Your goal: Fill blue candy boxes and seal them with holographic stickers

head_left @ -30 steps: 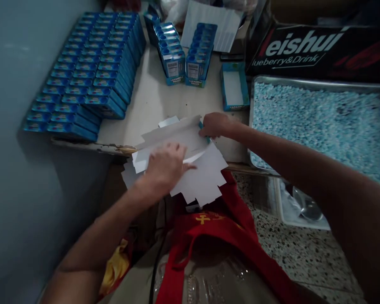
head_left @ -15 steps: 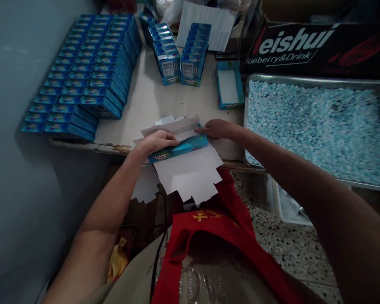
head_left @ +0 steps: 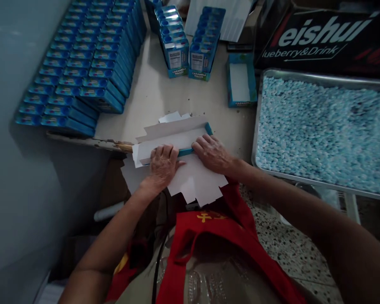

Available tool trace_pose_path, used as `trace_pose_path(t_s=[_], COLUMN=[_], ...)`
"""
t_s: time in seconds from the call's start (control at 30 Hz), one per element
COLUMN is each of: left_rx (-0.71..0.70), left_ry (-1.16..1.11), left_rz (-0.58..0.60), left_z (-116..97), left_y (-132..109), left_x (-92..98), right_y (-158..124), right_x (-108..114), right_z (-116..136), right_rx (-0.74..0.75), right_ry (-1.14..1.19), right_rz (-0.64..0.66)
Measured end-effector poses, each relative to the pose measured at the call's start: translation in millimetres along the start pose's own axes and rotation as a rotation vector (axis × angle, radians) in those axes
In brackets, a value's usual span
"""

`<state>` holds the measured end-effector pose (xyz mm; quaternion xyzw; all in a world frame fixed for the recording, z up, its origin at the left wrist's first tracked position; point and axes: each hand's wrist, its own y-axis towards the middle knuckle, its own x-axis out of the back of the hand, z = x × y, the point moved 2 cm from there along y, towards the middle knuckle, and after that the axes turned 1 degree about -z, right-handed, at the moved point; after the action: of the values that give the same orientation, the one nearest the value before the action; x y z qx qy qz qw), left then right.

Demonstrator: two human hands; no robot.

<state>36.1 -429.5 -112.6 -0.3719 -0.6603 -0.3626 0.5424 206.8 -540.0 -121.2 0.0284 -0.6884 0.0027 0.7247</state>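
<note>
Lies part-folded as a long, shallow carton (head_left: 175, 140), white inside, blue outside, with both long walls raised, atop flat, notched white blanks (head_left: 200, 182) jutting past the near edge of the table (head_left: 155, 95).

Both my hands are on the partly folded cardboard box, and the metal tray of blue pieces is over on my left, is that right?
Not quite: the metal tray of blue pieces is on your right, as the head view shows. Your left hand and right hand are both on the partly folded cardboard box.
</note>
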Motion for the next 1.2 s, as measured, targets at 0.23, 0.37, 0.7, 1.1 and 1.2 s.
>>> trace_pose_path(t_s=[0.23, 0.37, 0.7, 1.1, 1.2], left_rx=[0.016, -0.020, -0.028, -0.198, -0.290], left_ry=[0.054, 0.007, 0.113, -0.057, -0.016], left_rz=[0.097, 0.135, 0.129, 0.271, 0.271], left_z=[6, 15, 18, 29, 33], left_y=[13, 18, -5, 19, 23], left_x=[-2.6, 5.1, 3.4, 24.5, 31.6], right_y=[16, 22, 14, 20, 20], right_x=[7, 12, 14, 25, 60], right_z=[-3, -14, -11, -18, -36], right_rx=[-0.014, 0.024, 0.086, 0.050, 0.042], right_ry=[0.017, 0.101, 0.061, 0.199, 0.297], right_rz=[0.181, 0.265, 0.214, 0.255, 0.143])
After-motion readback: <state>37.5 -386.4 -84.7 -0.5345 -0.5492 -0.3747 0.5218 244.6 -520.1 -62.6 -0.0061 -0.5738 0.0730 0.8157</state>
